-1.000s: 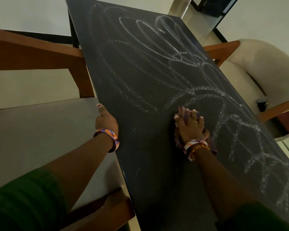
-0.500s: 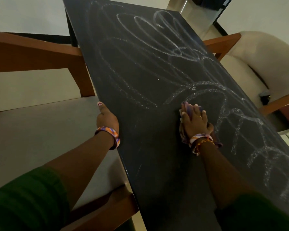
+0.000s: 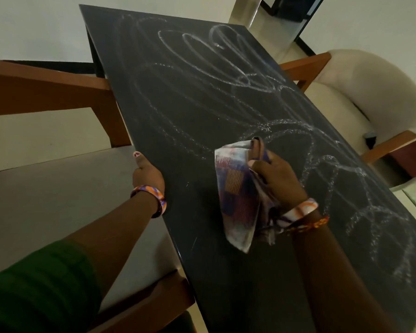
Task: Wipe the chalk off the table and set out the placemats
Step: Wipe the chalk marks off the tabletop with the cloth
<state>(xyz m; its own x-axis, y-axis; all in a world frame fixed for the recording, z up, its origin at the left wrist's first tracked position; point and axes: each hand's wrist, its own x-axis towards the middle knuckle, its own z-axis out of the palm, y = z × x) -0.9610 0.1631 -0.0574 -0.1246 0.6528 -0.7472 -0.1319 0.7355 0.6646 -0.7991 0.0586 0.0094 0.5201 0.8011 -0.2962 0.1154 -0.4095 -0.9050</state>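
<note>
Gripping one patterned cloth (image 3: 235,195) in your right hand (image 3: 277,181), you are holding it lifted at centre frame, its loose corner hanging toward the desk (image 3: 238,284). Your left hand (image 3: 148,175) is clasping the desk's left edge, thumb on the rim. Chalk loops (image 3: 226,75) are covering the upper and right parts of the dark top; the lower left part is looking largely free of chalk. In my judgement, you are best refolding to a fresh face, pressing flat, and working overlapping strokes outward into the marked area while bracing the edge. Count: one cloth, one desk, two hands, two bangles. No placemats are showing.
</note>
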